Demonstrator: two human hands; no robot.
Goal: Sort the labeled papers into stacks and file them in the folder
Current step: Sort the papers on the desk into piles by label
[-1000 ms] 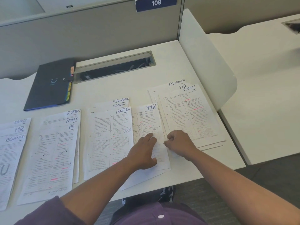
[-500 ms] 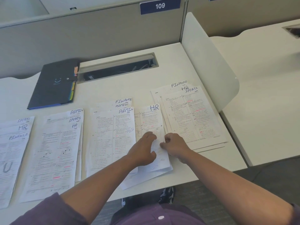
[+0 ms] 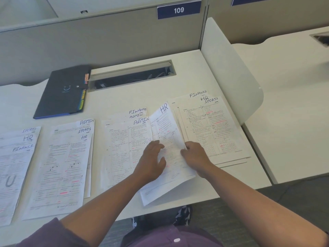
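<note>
A white, matte desk (image 3: 187,82) carries everything, bounded at the far side by a grey partition (image 3: 106,38) bearing a blue plate marked 109 (image 3: 179,10), and at the right by a white, round-cornered divider panel (image 3: 231,72). A rectangular cable trough (image 3: 131,75) is cut into the far desktop; dark cables lie inside it. Left of the trough lies a closed dark folder (image 3: 62,93), flat, with a snap stud and coloured index tabs showing along its right edge.

Four groups of printed, handwritten-labelled sheets lie in a row along the near half: far left, a stack with FINANCE on top (image 3: 12,168); next, a stack with HR on top (image 3: 62,164); centre, a stack with ADMIN on top (image 3: 122,147); right, a stack with SPORTS on top (image 3: 208,125).

Between the centre and right stacks, the HR sheet (image 3: 169,132) curls upward, its right edge raised off the desk. The right hand (image 3: 195,155) pinches that edge. The left hand (image 3: 151,163) rests flat on the sheet's left part, fingers extended. The near corner of the sheets beneath overhangs the desk edge.
</note>
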